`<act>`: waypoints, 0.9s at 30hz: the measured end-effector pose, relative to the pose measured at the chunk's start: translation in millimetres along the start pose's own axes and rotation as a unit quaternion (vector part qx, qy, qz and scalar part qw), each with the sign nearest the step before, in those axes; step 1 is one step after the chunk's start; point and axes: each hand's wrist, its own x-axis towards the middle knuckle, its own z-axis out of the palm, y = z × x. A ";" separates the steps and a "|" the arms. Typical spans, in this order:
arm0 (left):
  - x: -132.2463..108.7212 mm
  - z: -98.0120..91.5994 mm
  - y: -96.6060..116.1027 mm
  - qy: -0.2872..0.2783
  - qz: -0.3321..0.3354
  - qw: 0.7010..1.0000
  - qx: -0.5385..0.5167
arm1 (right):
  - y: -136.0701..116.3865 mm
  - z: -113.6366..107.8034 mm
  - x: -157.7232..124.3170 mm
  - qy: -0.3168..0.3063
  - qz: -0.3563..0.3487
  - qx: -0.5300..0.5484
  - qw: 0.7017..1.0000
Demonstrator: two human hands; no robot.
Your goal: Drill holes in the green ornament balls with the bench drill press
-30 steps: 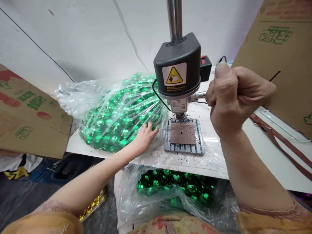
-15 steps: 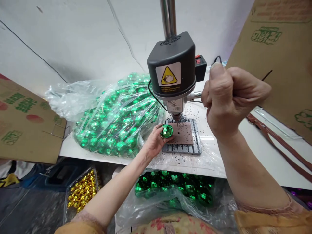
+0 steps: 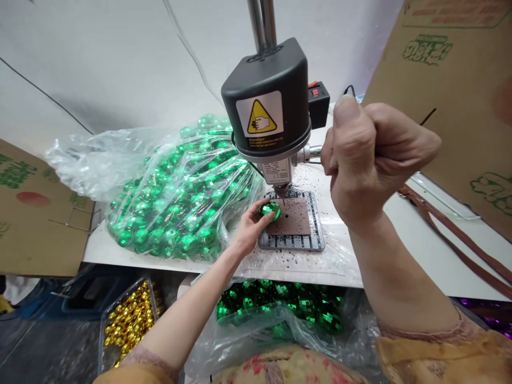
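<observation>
A shiny green faceted ball [image 3: 272, 209] is pinched between the thumb and fingers of my left hand [image 3: 251, 226]. The ball is just left of the bit, over the brown board [image 3: 300, 216] on the drill press's slotted metal base [image 3: 316, 234]. Above it stands the black drill press head [image 3: 266, 101] with a yellow warning label. My right hand [image 3: 368, 154] is closed in a fist at the end of the metal feed lever [image 3: 312, 153]; most of the grip is hidden behind the fingers.
A clear plastic bag of green balls [image 3: 172, 202] lies on the white table left of the press. More green balls [image 3: 284, 298] sit below the table edge, gold balls [image 3: 130, 320] in a tub. Cardboard boxes [image 3: 448, 96] flank both sides; a brown strap [image 3: 452, 234] lies right. Dark shavings surround the base.
My left thumb has come over the front of the green ball, which has turned in my fingers. The view has shifted slightly, and my right hand stays on the lever.
</observation>
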 end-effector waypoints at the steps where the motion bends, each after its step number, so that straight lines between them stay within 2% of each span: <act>1: 1.6 -1.5 -1.8 -0.001 0.024 0.999 0.034 | -0.2 -0.1 0.0 0.000 0.003 -0.003 1.000; 4: 8.2 -2.9 -8.8 -0.002 0.069 0.994 0.088 | -0.8 -0.3 0.0 -0.001 0.014 0.014 1.000; 11: 19.7 3.4 -23.3 -0.019 0.092 0.982 0.161 | 1.0 0.4 0.4 -0.002 -0.010 0.014 1.000; 18: 19.7 9.3 -25.4 -0.012 0.151 0.956 0.251 | 4.0 3.6 1.7 0.012 -0.035 0.097 0.995; 23: 11.3 23.1 -23.2 -0.022 0.169 0.955 0.244 | 4.8 3.9 1.9 0.012 -0.044 0.108 0.993; 27: 6.9 31.0 -23.7 -0.020 0.151 0.962 0.225 | 3.7 2.0 2.2 0.007 -0.030 0.091 0.995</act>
